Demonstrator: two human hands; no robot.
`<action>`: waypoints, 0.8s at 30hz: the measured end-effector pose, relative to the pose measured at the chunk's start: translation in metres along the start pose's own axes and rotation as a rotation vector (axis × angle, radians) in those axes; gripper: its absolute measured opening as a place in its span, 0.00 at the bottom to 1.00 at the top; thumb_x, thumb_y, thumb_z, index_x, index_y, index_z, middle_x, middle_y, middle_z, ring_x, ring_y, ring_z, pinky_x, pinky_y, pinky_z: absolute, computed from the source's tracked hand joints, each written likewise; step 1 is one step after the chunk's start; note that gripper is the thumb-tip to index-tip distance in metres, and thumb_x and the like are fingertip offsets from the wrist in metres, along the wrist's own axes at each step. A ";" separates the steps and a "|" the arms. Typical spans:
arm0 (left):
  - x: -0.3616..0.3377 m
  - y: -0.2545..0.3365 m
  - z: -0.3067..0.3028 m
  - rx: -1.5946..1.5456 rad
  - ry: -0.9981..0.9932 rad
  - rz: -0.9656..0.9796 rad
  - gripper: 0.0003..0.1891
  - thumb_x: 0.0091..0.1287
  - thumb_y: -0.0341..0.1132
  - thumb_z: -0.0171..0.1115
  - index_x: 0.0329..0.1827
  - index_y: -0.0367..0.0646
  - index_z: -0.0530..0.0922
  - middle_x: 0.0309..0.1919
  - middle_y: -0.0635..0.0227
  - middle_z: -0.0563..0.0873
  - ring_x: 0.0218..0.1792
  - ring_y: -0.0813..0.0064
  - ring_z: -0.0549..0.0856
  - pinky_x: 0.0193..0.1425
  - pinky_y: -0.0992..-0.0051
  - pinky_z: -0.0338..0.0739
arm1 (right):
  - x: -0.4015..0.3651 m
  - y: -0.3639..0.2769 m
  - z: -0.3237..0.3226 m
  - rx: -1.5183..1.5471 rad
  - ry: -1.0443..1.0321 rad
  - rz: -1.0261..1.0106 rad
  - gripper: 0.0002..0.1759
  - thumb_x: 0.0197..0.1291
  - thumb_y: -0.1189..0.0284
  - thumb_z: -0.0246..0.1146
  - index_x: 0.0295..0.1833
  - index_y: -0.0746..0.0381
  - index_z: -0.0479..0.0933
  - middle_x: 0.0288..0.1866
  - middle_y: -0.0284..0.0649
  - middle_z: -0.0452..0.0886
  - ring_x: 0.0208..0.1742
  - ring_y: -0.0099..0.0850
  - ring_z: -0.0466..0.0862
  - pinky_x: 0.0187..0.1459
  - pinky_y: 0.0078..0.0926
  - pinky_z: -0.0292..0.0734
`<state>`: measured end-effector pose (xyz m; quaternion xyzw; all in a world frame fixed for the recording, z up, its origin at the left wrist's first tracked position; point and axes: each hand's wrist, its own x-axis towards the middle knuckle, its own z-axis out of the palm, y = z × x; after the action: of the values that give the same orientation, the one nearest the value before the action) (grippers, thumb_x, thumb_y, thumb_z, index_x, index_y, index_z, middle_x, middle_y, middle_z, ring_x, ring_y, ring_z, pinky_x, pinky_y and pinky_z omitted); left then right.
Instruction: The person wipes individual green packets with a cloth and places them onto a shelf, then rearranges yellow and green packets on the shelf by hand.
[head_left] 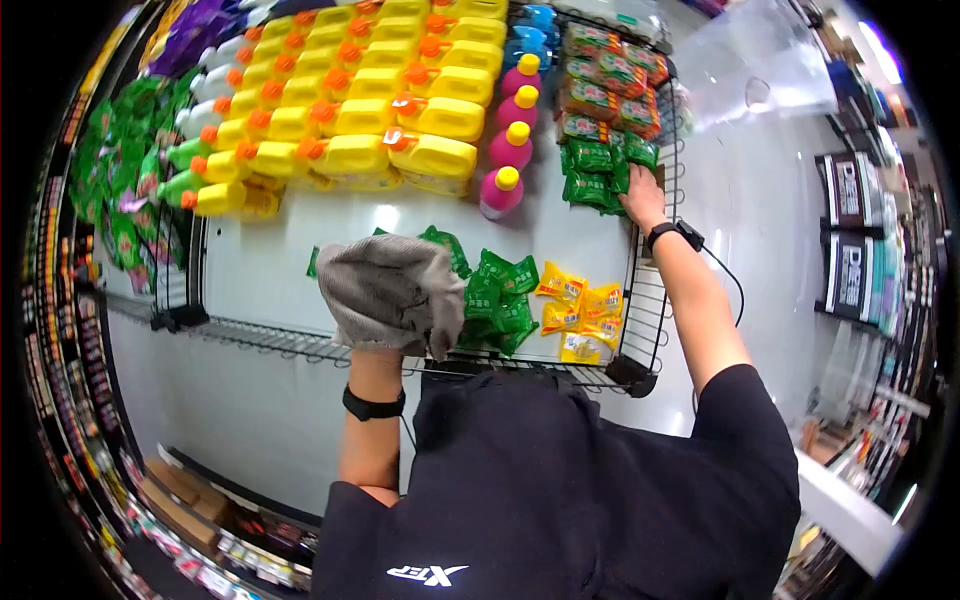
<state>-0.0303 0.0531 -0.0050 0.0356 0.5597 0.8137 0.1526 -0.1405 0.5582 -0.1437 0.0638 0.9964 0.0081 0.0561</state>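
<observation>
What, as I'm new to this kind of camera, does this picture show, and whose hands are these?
There is no machine: these are a person's own arms, seen in one picture from a camera worn on their head, looking forward and down. A white shelf with wire edges carries yellow jugs with orange caps, pink bottles, loose green packets and yellow packets. A grey cloth hides the left hand, so its grip can't be seen. The right hand touches stacked green packs.
</observation>
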 end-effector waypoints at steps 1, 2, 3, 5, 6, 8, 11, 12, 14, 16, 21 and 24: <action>-0.006 -0.001 0.003 -0.273 0.036 0.001 0.23 0.79 0.51 0.47 0.67 0.46 0.71 0.65 0.61 0.77 0.64 0.64 0.77 0.72 0.60 0.69 | 0.007 -0.002 -0.005 -0.026 -0.087 0.007 0.39 0.54 0.69 0.69 0.71 0.61 0.63 0.66 0.48 0.73 0.66 0.47 0.75 0.58 0.47 0.79; -0.012 0.000 0.006 -0.522 0.072 0.009 0.25 0.79 0.52 0.45 0.71 0.47 0.67 0.68 0.61 0.75 0.65 0.63 0.76 0.74 0.58 0.68 | 0.013 0.003 -0.005 -0.048 -0.172 0.025 0.39 0.54 0.68 0.69 0.71 0.61 0.62 0.65 0.51 0.74 0.61 0.51 0.79 0.57 0.48 0.79; -0.013 0.002 0.008 -0.673 0.099 0.021 0.27 0.80 0.53 0.44 0.75 0.47 0.64 0.70 0.61 0.73 0.67 0.62 0.75 0.76 0.56 0.66 | 0.017 0.009 0.001 -0.041 -0.135 0.012 0.36 0.53 0.66 0.69 0.67 0.62 0.66 0.60 0.52 0.77 0.56 0.51 0.82 0.54 0.47 0.80; -0.009 -0.007 0.007 -0.618 0.158 -0.064 0.29 0.80 0.53 0.43 0.78 0.47 0.60 0.74 0.62 0.69 0.70 0.62 0.72 0.78 0.56 0.62 | 0.002 -0.006 -0.013 0.062 -0.004 -0.026 0.35 0.51 0.65 0.69 0.65 0.64 0.69 0.58 0.52 0.79 0.56 0.50 0.82 0.54 0.45 0.80; -0.002 -0.005 0.017 -0.680 0.072 -0.107 0.29 0.81 0.53 0.42 0.78 0.47 0.60 0.75 0.63 0.68 0.71 0.63 0.71 0.79 0.57 0.61 | -0.008 -0.017 -0.026 0.109 0.067 -0.042 0.34 0.51 0.64 0.69 0.64 0.64 0.71 0.57 0.52 0.80 0.57 0.49 0.82 0.54 0.44 0.80; 0.009 -0.010 0.038 -0.701 -0.014 -0.135 0.29 0.80 0.54 0.42 0.77 0.46 0.61 0.75 0.62 0.67 0.72 0.63 0.70 0.78 0.58 0.62 | -0.042 -0.056 -0.065 0.373 0.135 -0.113 0.32 0.48 0.63 0.70 0.60 0.64 0.76 0.53 0.51 0.82 0.55 0.47 0.82 0.57 0.42 0.79; 0.011 -0.039 0.064 -0.646 -0.034 -0.149 0.30 0.78 0.54 0.45 0.76 0.44 0.64 0.72 0.61 0.72 0.70 0.62 0.74 0.76 0.56 0.67 | -0.112 -0.120 -0.114 0.762 0.350 -0.408 0.33 0.40 0.71 0.71 0.59 0.63 0.79 0.53 0.47 0.84 0.55 0.44 0.82 0.58 0.39 0.76; 0.011 -0.043 0.071 -0.673 -0.058 -0.177 0.30 0.78 0.54 0.45 0.75 0.44 0.65 0.70 0.60 0.73 0.69 0.62 0.75 0.75 0.56 0.69 | -0.139 -0.144 -0.136 0.807 0.371 -0.455 0.35 0.37 0.73 0.72 0.59 0.60 0.79 0.54 0.44 0.84 0.58 0.41 0.81 0.60 0.39 0.72; 0.007 -0.039 0.083 -0.857 -0.158 -0.304 0.29 0.79 0.52 0.45 0.74 0.41 0.68 0.67 0.60 0.76 0.67 0.63 0.77 0.73 0.58 0.71 | -0.184 -0.178 -0.163 0.808 0.317 -0.597 0.36 0.38 0.71 0.72 0.61 0.55 0.79 0.57 0.37 0.83 0.61 0.36 0.78 0.66 0.41 0.64; 0.004 -0.052 0.094 -0.304 -0.292 -0.064 0.27 0.80 0.49 0.45 0.74 0.41 0.67 0.66 0.60 0.78 0.64 0.67 0.79 0.70 0.65 0.74 | -0.216 -0.200 -0.163 0.682 0.259 -0.668 0.33 0.42 0.67 0.74 0.59 0.52 0.80 0.57 0.31 0.82 0.66 0.34 0.76 0.71 0.53 0.59; -0.004 -0.078 0.109 -0.621 -0.202 -0.476 0.24 0.79 0.49 0.53 0.67 0.42 0.74 0.57 0.64 0.83 0.55 0.74 0.84 0.60 0.72 0.80 | -0.246 -0.201 -0.163 0.498 0.241 -0.551 0.28 0.44 0.68 0.74 0.56 0.53 0.79 0.65 0.32 0.78 0.80 0.36 0.63 0.74 0.62 0.53; -0.011 -0.058 0.130 -0.433 0.021 -0.486 0.24 0.73 0.55 0.61 0.55 0.42 0.80 0.48 0.66 0.85 0.45 0.75 0.86 0.47 0.73 0.83 | -0.257 -0.194 -0.159 0.608 0.198 -0.510 0.39 0.46 0.65 0.76 0.66 0.55 0.72 0.76 0.45 0.66 0.83 0.44 0.56 0.77 0.59 0.51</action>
<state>0.0219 0.1859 -0.0094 -0.1409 0.3671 0.8540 0.3407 0.0704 0.3320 0.0379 -0.1726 0.9378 -0.2950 -0.0613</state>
